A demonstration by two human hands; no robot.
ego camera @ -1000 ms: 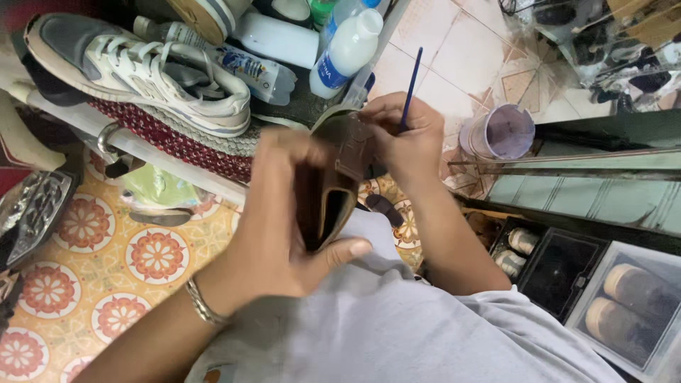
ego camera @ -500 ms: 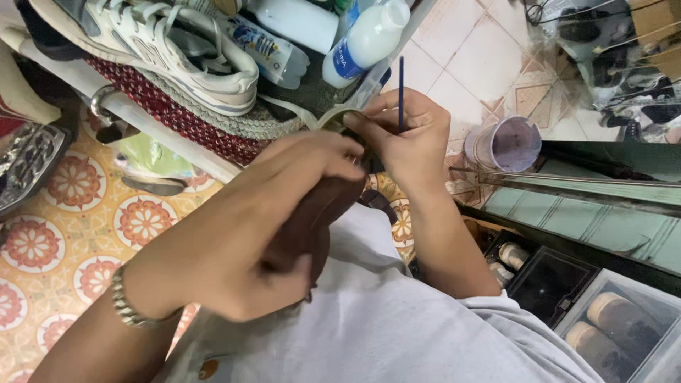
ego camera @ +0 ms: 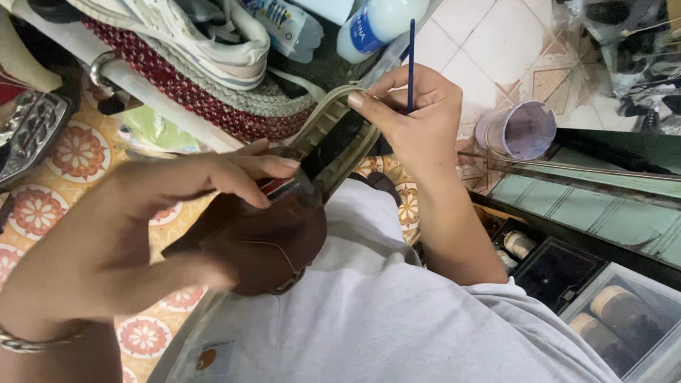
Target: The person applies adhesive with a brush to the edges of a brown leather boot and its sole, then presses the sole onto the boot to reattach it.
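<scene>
My left hand [ego camera: 142, 234] grips a brown leather shoe [ego camera: 262, 241] over my lap, its beige ridged sole [ego camera: 333, 131] turned up and away from me. My right hand [ego camera: 415, 120] pinches a thin blue brush handle [ego camera: 411, 60] upright, with its fingers resting on the far end of the sole. The brush tip is hidden behind my fingers. A metal bracelet [ego camera: 28, 344] circles my left wrist.
White sneakers [ego camera: 206, 35] and a red woven shoe [ego camera: 177, 99] lie on a rack ahead. Plastic bottles [ego camera: 369, 25] stand behind them. A small purple cup [ego camera: 521, 131] sits on the tiled floor at right. Clear boxes with jars [ego camera: 617, 319] are at lower right.
The brown shoe has been turned so its sole shows more plainly. My left hand has shifted lower and leftward on it. The right hand still holds the brush at the sole's end.
</scene>
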